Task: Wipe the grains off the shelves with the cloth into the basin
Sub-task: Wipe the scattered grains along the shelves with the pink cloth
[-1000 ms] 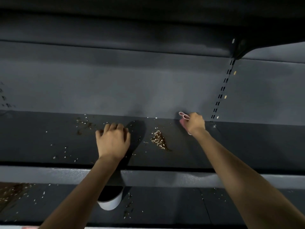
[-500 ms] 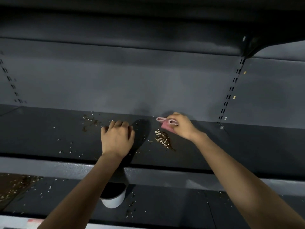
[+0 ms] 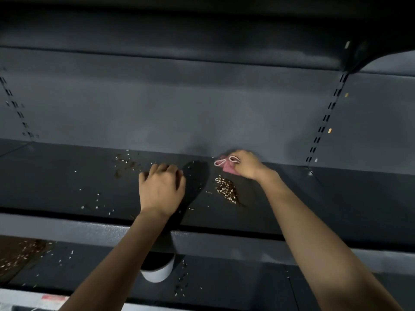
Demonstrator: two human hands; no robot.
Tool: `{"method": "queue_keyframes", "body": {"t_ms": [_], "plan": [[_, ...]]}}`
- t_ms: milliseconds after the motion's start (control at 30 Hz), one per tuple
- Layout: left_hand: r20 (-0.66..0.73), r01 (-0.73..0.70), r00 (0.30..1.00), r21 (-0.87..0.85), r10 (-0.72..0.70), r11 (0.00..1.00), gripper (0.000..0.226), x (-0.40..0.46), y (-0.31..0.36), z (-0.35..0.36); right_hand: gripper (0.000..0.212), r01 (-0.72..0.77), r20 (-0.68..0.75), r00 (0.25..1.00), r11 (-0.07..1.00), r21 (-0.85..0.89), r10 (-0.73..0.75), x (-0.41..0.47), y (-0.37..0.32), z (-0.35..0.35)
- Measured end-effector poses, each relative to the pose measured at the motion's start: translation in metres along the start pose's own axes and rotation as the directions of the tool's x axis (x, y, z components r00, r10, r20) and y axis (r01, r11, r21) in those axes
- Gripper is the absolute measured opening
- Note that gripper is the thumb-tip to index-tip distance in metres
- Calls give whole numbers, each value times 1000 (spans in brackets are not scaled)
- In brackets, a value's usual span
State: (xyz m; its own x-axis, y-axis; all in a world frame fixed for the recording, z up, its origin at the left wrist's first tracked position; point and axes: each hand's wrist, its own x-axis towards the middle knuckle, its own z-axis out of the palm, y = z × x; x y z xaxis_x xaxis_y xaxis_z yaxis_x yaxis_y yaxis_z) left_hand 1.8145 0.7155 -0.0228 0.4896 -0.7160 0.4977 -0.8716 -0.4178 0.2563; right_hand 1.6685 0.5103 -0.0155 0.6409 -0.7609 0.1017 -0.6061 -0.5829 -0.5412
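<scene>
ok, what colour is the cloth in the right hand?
Pink, with a paler looped edge; the small crumpled cloth shows in the head view, held by the right hand.

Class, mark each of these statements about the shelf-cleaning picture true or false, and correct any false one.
1. The right hand holds a pink cloth. True.
2. The pile of grains lies in front of the cloth, nearer the shelf's front edge. True.
3. The left hand holds the basin up on the upper shelf. False: it rests on the shelf; the white basin sits on the lower level.
4. The cloth covers the grain pile. False: the pile lies uncovered, apart from it.
</scene>
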Motion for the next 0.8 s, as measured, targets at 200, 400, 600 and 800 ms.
{"method": "queue_keyframes", "body": {"t_ms": [200,400,600,800], "plan": [[-35,-23,999,-13,22,1000,31,1,-1,1,26,23,-241,964,939,-342,-111,16,-11,6],[-40,-23,999,-24,22,999,37,1,-2,1,23,-45,-94,995,970,-241,22,20,-8,10],[-44,-11,999,-20,10,1000,31,2,-1,3,22,41,-264,957,956,-290,-121,13,-1,-3],[-44,-11,999,-7,11,1000,22,0,0,3,28,-14,-154,987,934,-357,-44,19,-8,13]]}}
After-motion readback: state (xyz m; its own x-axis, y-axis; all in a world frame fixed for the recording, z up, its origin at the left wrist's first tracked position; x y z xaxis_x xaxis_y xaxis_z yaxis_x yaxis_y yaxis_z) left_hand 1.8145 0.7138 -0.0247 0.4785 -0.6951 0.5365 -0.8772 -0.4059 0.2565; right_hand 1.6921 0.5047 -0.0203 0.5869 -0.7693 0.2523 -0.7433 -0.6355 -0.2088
